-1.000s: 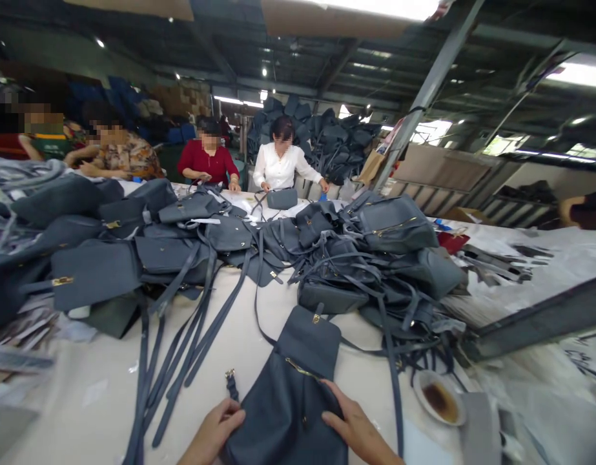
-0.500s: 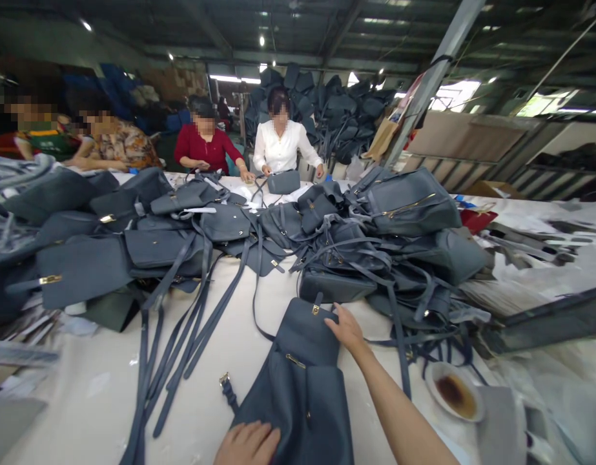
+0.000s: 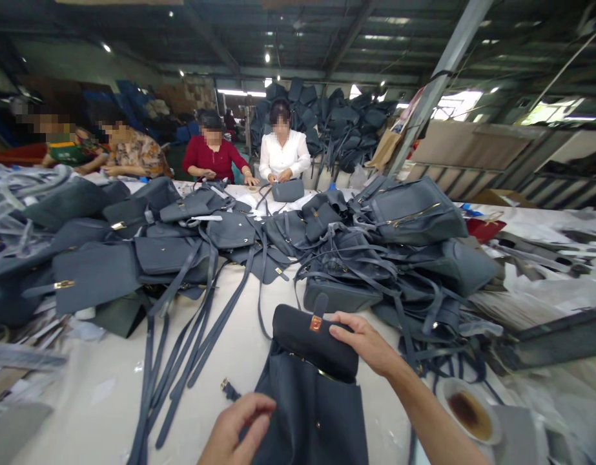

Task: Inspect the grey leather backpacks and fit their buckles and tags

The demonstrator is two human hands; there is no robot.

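Observation:
A dark slate-grey leather backpack (image 3: 312, 413) lies on the white work table (image 3: 99, 400) right in front of me. Its flap (image 3: 310, 336) is bunched up at the top, with a brass clasp (image 3: 316, 323) showing. My right hand (image 3: 365, 342) rests on the flap's right end, fingers curling over it. My left hand (image 3: 234, 429) hovers at the bag's lower left side, fingers loosely curled, with nothing visible in them. A strap end with a metal buckle (image 3: 230, 389) lies just above that hand.
Heaps of matching backpacks (image 3: 409, 213) and long loose straps (image 3: 181, 336) cover the table ahead. A saucer with brown liquid (image 3: 469, 413) sits at lower right. Co-workers in a red top (image 3: 210, 158) and white blouse (image 3: 284, 155) work across the table.
My right hand has moved from the bag's body up onto the flap, which now sits bunched and folded. My left hand has lifted off the bag to its lower left side.

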